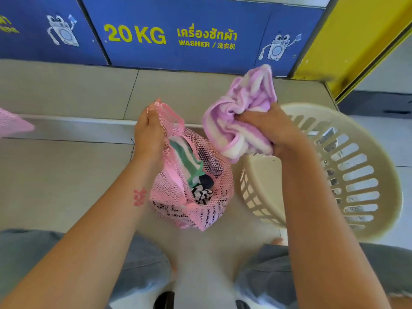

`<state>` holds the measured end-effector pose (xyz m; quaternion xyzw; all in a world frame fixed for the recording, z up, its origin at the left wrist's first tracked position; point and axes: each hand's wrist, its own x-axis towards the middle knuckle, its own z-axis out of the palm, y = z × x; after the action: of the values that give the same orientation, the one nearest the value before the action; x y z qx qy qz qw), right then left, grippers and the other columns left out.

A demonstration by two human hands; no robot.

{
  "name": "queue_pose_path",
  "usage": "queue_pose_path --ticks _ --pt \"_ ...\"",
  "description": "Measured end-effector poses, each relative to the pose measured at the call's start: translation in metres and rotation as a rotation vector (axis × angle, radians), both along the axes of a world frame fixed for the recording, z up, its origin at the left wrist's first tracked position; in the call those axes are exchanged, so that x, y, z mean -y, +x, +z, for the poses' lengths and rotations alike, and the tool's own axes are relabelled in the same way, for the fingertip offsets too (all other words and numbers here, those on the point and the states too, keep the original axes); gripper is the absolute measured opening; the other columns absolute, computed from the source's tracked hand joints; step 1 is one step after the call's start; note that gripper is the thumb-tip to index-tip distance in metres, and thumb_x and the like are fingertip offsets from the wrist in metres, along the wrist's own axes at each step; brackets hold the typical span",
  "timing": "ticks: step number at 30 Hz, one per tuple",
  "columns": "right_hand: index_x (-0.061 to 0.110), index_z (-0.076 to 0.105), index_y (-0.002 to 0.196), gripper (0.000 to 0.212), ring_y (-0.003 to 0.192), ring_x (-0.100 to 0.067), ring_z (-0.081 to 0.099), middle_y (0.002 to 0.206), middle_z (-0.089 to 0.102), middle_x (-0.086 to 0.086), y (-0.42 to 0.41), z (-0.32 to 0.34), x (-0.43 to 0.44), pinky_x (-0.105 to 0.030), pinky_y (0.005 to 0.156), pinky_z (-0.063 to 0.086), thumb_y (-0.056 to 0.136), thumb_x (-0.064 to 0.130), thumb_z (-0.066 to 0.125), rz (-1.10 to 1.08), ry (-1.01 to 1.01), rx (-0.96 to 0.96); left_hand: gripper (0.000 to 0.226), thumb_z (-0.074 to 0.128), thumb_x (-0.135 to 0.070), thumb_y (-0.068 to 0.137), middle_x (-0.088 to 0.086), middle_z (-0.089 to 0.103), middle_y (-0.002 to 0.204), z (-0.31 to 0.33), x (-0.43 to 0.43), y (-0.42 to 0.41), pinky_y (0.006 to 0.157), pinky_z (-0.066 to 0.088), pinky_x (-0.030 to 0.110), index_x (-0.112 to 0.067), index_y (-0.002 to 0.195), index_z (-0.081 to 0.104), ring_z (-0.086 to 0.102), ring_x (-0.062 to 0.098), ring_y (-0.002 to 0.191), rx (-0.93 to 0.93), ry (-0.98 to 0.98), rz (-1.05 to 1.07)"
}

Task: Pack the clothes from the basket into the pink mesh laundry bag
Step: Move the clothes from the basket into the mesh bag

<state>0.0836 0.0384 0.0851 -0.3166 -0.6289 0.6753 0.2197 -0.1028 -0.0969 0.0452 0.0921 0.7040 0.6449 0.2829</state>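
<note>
At the far left edge a scrap of pink mesh (13,122) is seen on the floor; whether it is a second bag cannot be told from so little of it. Further in, the left hand (148,136) is closed on the rim of the pink mesh laundry bag (200,210), by which the mouth is held up and open above the tiled floor (55,175). Inside the bag, a green-and-white striped garment (187,159) and a black-and-white patterned piece (201,195) are already packed, so the task is judged well under way. Just right of the bag's mouth, a lilac-and-white striped towel (240,112) is bunched in the right hand (269,130), whose fingers are clenched tight around it; it is not yet in the bag. At the right, the cream basket (356,175) is tipped on its side beside the bag. Its visible interior looks empty, though part is hidden behind the right forearm, so this towel is probably the last item.
</note>
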Motion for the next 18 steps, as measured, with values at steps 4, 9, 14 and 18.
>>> queue_pose_path --ticks 4,9,14,18 --pt "0.01 0.063 0.114 0.036 0.092 -0.026 0.072 0.103 0.073 -0.012 -0.047 -0.053 0.02 -0.039 0.078 0.06 0.081 0.016 0.078 0.4 -0.214 0.311 0.031 0.035 -0.041 0.108 0.001 0.066 0.132 0.002 0.013 -0.011 0.102 0.054 0.046 -0.043 0.119 0.064 0.067 0.02 0.116 0.016 0.015 -0.046" --pt "0.012 0.024 0.143 0.098 0.109 -0.023 0.058 0.126 0.05 -0.007 -0.098 -0.124 0.063 -0.035 0.088 0.055 0.071 0.046 0.081 0.244 0.089 0.611 0.033 0.037 -0.043 0.106 -0.006 0.067 0.129 -0.001 0.018 -0.016 0.102 0.054 0.043 -0.043 0.119 0.068 0.067 0.016 0.117 0.008 0.014 -0.131" --pt "0.023 -0.007 0.154 0.093 0.149 -0.038 0.011 0.163 0.002 -0.015 -0.094 -0.184 0.1 -0.059 0.116 0.024 0.091 0.048 0.056 0.332 0.737 0.863 0.033 0.038 -0.053 0.104 -0.006 0.069 0.128 0.001 0.012 -0.017 0.093 0.059 0.049 -0.051 0.121 0.066 0.071 0.02 0.11 0.064 -0.004 -0.237" --pt "0.031 -0.01 0.155 0.088 0.151 -0.031 -0.002 0.165 -0.007 -0.008 -0.079 -0.186 0.088 -0.058 0.119 0.006 0.089 0.072 0.031 0.369 0.874 0.883 0.033 0.039 -0.053 0.104 -0.004 0.069 0.131 -0.002 0.013 -0.024 0.096 0.057 0.053 -0.052 0.118 0.068 0.07 0.023 0.113 0.052 0.005 -0.225"
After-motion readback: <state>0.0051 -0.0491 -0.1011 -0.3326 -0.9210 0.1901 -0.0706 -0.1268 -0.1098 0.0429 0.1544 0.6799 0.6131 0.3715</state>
